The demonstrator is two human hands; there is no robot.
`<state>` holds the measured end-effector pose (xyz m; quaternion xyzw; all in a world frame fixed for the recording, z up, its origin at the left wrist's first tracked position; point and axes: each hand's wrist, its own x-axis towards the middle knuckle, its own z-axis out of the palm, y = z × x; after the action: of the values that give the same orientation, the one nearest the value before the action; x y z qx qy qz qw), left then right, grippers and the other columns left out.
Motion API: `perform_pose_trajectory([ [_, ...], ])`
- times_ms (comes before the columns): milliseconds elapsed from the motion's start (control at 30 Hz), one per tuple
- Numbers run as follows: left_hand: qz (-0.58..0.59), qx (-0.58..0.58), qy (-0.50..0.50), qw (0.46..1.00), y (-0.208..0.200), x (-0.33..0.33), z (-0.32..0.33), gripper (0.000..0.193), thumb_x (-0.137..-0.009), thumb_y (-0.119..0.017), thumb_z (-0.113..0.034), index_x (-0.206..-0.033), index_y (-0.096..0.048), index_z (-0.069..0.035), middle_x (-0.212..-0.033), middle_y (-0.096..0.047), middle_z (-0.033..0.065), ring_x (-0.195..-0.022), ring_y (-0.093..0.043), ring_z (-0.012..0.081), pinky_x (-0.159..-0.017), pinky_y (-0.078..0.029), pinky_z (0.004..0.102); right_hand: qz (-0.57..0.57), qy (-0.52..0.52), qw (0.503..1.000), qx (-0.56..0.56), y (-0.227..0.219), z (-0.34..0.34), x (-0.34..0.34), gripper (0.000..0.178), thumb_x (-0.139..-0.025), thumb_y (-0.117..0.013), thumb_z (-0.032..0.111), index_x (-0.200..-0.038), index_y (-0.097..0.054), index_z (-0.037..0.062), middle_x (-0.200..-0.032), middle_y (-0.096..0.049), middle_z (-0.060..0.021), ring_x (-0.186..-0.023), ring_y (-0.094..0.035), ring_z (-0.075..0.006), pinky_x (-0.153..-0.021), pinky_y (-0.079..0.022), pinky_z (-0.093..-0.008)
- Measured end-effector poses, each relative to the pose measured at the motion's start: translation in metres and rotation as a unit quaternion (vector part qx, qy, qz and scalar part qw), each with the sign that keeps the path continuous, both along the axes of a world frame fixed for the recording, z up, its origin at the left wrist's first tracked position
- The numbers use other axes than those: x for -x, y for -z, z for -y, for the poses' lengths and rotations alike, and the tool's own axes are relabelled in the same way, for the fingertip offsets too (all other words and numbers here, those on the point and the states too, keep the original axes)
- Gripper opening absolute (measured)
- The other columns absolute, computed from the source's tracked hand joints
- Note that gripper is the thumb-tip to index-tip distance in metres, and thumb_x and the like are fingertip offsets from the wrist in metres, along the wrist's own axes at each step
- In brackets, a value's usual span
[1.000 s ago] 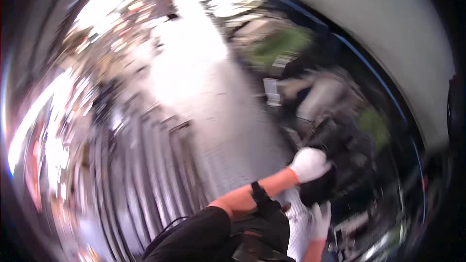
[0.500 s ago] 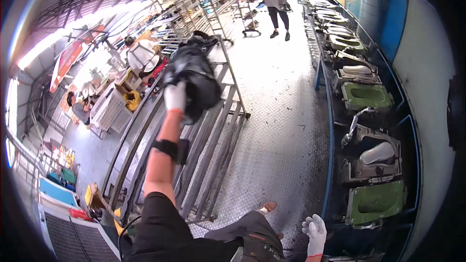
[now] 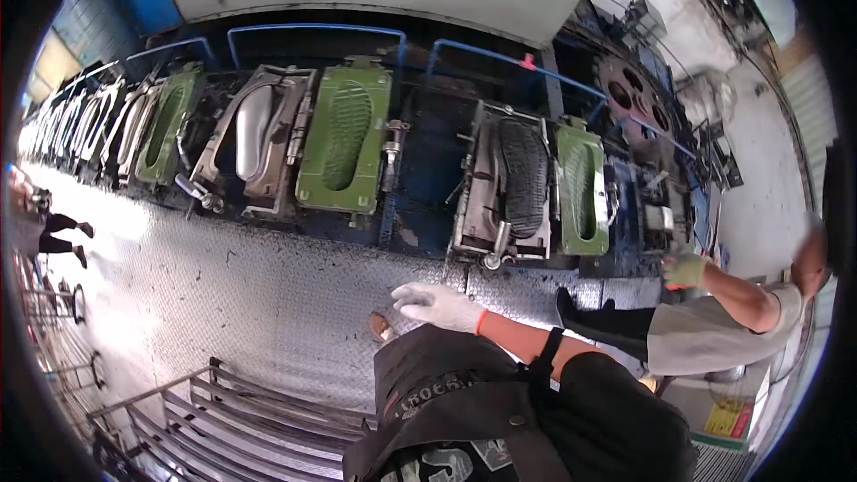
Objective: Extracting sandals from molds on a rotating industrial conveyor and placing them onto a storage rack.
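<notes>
My right hand (image 3: 437, 306), in a white glove with an orange cuff, reaches leftward in front of my apron. Its fingers are extended and hold nothing. Past it, across the walkway, stands a row of opened shoe-sole moulds. Nearest to the hand is a metal mould (image 3: 473, 201) with a black ridged sole (image 3: 522, 174) lying in it. Beside that, a green mould half (image 3: 571, 236) has a sole-shaped hollow. Further left are another green mould half (image 3: 312, 187) and a metal one carrying a silver foot-shaped form (image 3: 254, 138). My left hand is out of view.
A metal bar rack (image 3: 250, 419) stands at lower left. A co-worker (image 3: 723, 339) at the right holds a gloved hand near the mould line's end. Another person (image 3: 58, 232) stands far left. Blue pipe rails (image 3: 312, 29) run behind the moulds.
The view has swung right, from the rack to the moulds. My left hand, earlier at a black bundle over the rack, has gone out of view. My right hand now reaches across in front of me.
</notes>
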<state>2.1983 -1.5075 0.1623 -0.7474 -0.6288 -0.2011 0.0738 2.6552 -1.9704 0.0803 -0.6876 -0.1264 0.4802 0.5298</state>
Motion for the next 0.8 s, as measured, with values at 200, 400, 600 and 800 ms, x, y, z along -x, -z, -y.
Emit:
perform_pose_trajectory([
  [200,0.215,0.644,0.34,0.651,0.187,-0.317,0.263,0.042,-0.096,-0.055,-0.026,-0.127,-0.058,0.001,-0.127,-0.061,0.0124,-0.113,-0.059,0.0223,-0.098,-0.044,0.0332,0.034,0.235,0.971,-0.025,-0.009,0.091,0.001,0.031,-0.096,-0.056,0.011,-0.124,-0.055,-0.0018,-0.114,-0.066,-0.0096,-0.109,-0.061,-0.0152,-0.098,-0.046,-0.0283],
  [400,0.263,0.879,0.092,0.387,0.242,-0.43,0.39,0.04,-0.099,-0.051,-0.039,-0.116,-0.056,-0.003,-0.098,-0.063,0.0097,-0.082,-0.062,0.021,-0.076,-0.051,0.0346,0.065,0.397,0.915,-0.029,0.003,0.173,0.011,0.025,-0.095,-0.057,0.005,-0.119,-0.057,-0.0025,-0.106,-0.067,-0.0088,-0.098,-0.064,-0.0154,-0.089,-0.051,-0.0282],
  [600,0.247,0.874,0.113,0.403,0.222,-0.442,0.368,0.035,-0.099,-0.049,-0.036,-0.096,-0.063,-0.003,-0.085,-0.065,0.0088,-0.074,-0.062,0.0182,-0.069,-0.052,0.0336,0.031,0.437,0.898,-0.042,0.03,0.215,-0.003,0.026,-0.095,-0.056,0.004,-0.12,-0.056,-0.0034,-0.107,-0.067,-0.0084,-0.099,-0.064,-0.0146,-0.092,-0.049,-0.0276],
  [800,0.19,0.749,0.288,0.566,0.242,-0.51,0.369,0.044,-0.099,-0.049,-0.038,-0.116,-0.063,0.0,-0.105,-0.068,0.0098,-0.095,-0.064,0.0204,-0.084,-0.051,0.0351,0.068,0.463,0.881,-0.063,0.058,0.232,-0.035,0.025,-0.093,-0.054,-0.004,-0.118,-0.056,-0.0044,-0.112,-0.064,-0.0089,-0.103,-0.063,-0.015,-0.096,-0.048,-0.0263],
])
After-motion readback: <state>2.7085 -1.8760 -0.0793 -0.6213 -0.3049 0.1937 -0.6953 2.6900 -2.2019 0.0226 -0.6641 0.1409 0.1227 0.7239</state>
